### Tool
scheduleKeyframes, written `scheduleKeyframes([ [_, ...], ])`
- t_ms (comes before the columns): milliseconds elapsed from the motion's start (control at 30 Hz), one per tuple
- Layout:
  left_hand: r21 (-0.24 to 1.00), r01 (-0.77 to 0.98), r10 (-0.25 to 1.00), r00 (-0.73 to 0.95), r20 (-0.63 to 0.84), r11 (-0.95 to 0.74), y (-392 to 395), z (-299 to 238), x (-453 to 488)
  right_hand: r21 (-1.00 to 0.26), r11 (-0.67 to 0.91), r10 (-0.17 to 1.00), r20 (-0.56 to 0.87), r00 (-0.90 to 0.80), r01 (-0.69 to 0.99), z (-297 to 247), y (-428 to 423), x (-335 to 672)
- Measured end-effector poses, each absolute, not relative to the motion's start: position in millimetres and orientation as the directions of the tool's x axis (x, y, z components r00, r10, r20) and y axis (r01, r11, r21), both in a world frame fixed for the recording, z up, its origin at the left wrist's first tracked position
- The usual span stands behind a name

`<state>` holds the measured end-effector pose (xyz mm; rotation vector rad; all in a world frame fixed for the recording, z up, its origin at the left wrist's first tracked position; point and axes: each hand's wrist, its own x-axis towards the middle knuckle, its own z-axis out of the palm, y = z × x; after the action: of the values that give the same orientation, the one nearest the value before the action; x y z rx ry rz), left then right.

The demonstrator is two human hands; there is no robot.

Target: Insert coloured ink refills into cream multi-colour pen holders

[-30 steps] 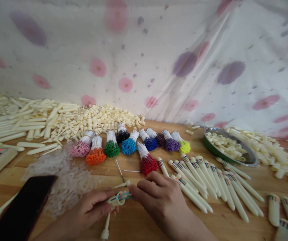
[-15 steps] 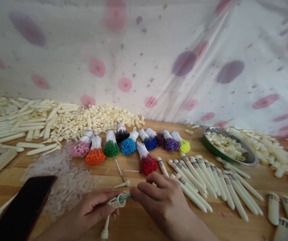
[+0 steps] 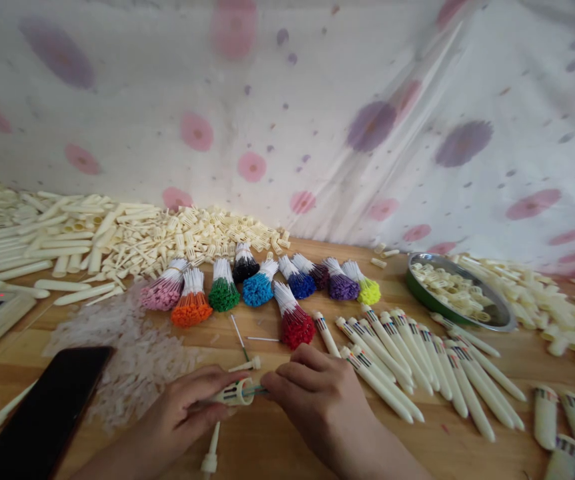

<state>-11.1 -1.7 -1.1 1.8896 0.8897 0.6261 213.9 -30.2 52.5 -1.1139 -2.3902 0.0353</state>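
Low on the wooden table (image 3: 267, 453), the left hand (image 3: 182, 413) grips a cream pen barrel (image 3: 232, 393); the right hand (image 3: 322, 400) pinches thin refills (image 3: 257, 391) at the barrel's open mouth; red refill bundle (image 3: 295, 323) lies just behind.

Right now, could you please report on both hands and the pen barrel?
Left hand grips cream pen barrel. Right hand pinches refill at its mouth. Red refill bundle just behind.

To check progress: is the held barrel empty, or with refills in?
Not empty: thin coloured refills stick out of the barrel.
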Motion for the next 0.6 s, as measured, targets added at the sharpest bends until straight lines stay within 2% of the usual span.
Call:
scheduleKeyframes([
  [200, 0.856, 0.348, 0.804, 0.581, 0.125, -0.384, -2.3, -1.5, -11.1, -0.176, 0.707, 0.681, 0.431, -0.592, 0.685, 52.3, -32.0, 214.4],
  [433, 0.873, 0.296, 0.837, 0.509, 0.198, -0.387, -3.7, 1.7, -5.5, -0.105, 0.758, 0.611, 0.459, -0.645, 0.644, 53.6, -32.0, 220.2],
  [533, 0.877, 0.28, 0.852, 0.47, 0.23, -0.391, -3.1, 0.8, -4.6, -0.091, 0.747, 0.615, 0.471, -0.633, 0.659, 53.6, -28.9, 224.0],
  [600, 0.882, 0.288, 0.87, 0.439, 0.225, -0.374, -2.6, -1.1, -4.9, -0.13, 0.714, 0.65, 0.488, -0.582, 0.688, 53.9, -26.4, 226.8],
])
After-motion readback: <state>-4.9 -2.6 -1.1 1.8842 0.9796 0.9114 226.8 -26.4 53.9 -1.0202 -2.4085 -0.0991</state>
